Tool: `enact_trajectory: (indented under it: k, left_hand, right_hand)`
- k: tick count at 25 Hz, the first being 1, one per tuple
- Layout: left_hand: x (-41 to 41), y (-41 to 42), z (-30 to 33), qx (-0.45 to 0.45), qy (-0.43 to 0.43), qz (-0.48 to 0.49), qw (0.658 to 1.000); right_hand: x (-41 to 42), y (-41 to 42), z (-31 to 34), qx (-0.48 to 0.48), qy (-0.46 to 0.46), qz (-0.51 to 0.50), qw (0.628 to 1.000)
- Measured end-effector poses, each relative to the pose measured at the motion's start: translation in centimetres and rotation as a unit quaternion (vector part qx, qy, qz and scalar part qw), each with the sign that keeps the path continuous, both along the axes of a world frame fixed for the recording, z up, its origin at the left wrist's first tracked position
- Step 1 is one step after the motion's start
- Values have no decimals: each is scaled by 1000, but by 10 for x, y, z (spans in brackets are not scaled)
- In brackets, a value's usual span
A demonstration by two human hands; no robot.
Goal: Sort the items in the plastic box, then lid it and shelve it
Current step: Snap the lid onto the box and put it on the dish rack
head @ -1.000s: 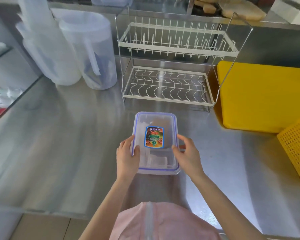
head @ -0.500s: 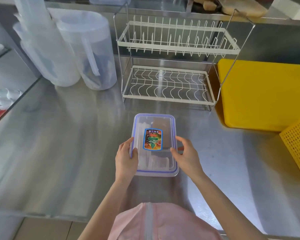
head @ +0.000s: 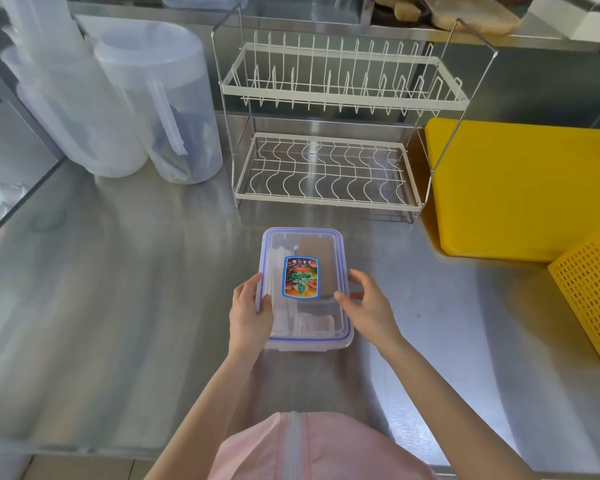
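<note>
The lidded plastic box [head: 305, 289] sits on the tabletop [head: 118, 289] between both hands. The left hand [head: 248, 315] still grips its edge, while the right hand [head: 364, 308] has loosened, fingers spread beside it. Shelving looks next.

Box [head: 305, 244] before rack [head: 329, 174]

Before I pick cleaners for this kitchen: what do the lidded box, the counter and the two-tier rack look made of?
Lidded box: clear plastic, glossy, contents visible through it, blue seal line.
Counter: probably stainless steel, brushed, with soft reflections.
Two-tier rack: thin metal wire, trays apparently white-coated, side frame bare and shiny.
</note>
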State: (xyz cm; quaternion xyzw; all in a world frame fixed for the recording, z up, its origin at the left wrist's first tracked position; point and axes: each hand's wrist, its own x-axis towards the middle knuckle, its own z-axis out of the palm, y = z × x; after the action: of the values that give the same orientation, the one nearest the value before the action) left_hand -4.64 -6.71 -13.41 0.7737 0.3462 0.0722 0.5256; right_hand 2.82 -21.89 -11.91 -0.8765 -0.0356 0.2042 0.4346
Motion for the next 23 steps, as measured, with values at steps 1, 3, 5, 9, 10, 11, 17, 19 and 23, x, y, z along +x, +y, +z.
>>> enact_trajectory:
  k: [1,3,5,9,10,11,17,19,23]
  left_hand:
    - [2,0,0,-4,-1,0,1000]
    - [4,1,0,-11,-2,-1,1000]
    - [5,1,0,-19,-8,1,1000]
    - [5,2,-2,-28,-13,0,1000]
    - [5,2,-3,-28,-12,-1,1000]
    - [5,3,-3,-28,-12,-2,1000]
    - [6,3,-4,-25,-8,-6,1000]
    - [6,3,-5,-27,-12,-5,1000]
    - [6,3,-5,-29,-14,-1,999]
  right_hand:
    - [4,-1,0,4,29,-8,1000]
    - [10,-4,-4,16,97,-19,995]
    - [11,-7,-9,22,134,-18,991]
    - [7,-6,-11,34,132,-39,990]
    - [6,-6,-10,39,133,-47,989]
    - [6,-5,-9,45,134,-54,988]
    - [4,-7,-8,53,106,-74,990]
    - [7,-6,-9,46,65,-59,995]
    - [11,-1,-11,-45,-3,-10,999]
